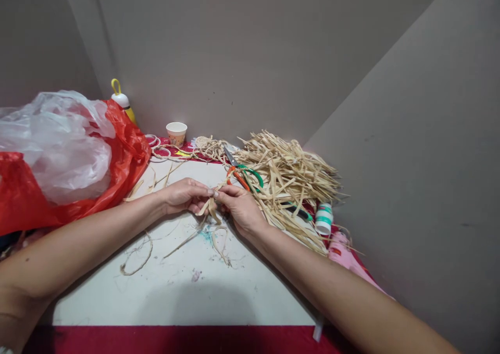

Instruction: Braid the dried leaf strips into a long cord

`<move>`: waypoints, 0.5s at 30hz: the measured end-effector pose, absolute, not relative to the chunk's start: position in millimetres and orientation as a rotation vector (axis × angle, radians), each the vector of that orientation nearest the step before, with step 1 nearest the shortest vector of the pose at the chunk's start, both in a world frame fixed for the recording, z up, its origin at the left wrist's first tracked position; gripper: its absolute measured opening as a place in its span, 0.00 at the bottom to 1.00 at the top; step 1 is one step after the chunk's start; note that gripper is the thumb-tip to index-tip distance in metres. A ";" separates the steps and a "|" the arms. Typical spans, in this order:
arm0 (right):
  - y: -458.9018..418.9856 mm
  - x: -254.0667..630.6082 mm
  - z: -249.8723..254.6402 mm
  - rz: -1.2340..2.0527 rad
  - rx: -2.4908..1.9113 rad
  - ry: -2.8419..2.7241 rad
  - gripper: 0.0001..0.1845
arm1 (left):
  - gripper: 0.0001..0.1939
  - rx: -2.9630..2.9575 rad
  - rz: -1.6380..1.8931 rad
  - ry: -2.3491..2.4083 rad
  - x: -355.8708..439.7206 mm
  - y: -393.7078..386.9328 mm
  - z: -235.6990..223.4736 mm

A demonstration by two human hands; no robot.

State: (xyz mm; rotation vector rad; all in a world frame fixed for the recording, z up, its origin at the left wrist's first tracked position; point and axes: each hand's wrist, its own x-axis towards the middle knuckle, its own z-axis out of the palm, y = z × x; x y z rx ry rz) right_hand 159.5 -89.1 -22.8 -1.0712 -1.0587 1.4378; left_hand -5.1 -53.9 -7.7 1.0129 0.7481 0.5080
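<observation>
My left hand [186, 196] and my right hand [241, 207] meet over the white board [187, 296]. Both are closed, thumbs and fingertips pinching a small bunch of dried straw strips [211, 210] between them. Loose strip ends hang below my fingertips; the exact grip point is partly hidden by the fingers. Just beyond my right hand lie scissors [245, 176] with orange and green handles. A large pile of dried straw strips [291, 172] spreads to the right of them. Thin scraps and a curled strand [136, 270] lie on the board beneath and beside my hands.
At left are a red plastic bag [128, 161] and a clear plastic bag [66, 146]. Behind stand a yellow-and-white bottle [123, 104] and a paper cup [176, 134], near braided straw cord [211, 147]. A green-and-white roll [324, 218] and a pink object [347, 252] sit at right.
</observation>
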 end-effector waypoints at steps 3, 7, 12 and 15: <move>-89.9 158.5 -19.5 1.427 -1.070 -1.017 0.13 | 0.12 1.054 0.531 0.706 -6.8 -52.4 -9.6; -91.2 161.8 -10.0 1.575 -1.034 -0.947 0.13 | 0.12 1.060 0.533 0.703 -6.4 -53.2 -7.2; -87.6 168.9 0.8 1.882 -0.850 -0.647 0.12 | 0.12 1.020 0.544 0.670 -3.0 -57.2 -2.7; -80.3 169.0 3.2 1.838 -0.871 -0.493 0.13 | 0.10 0.986 0.568 0.685 -1.9 -58.2 -2.1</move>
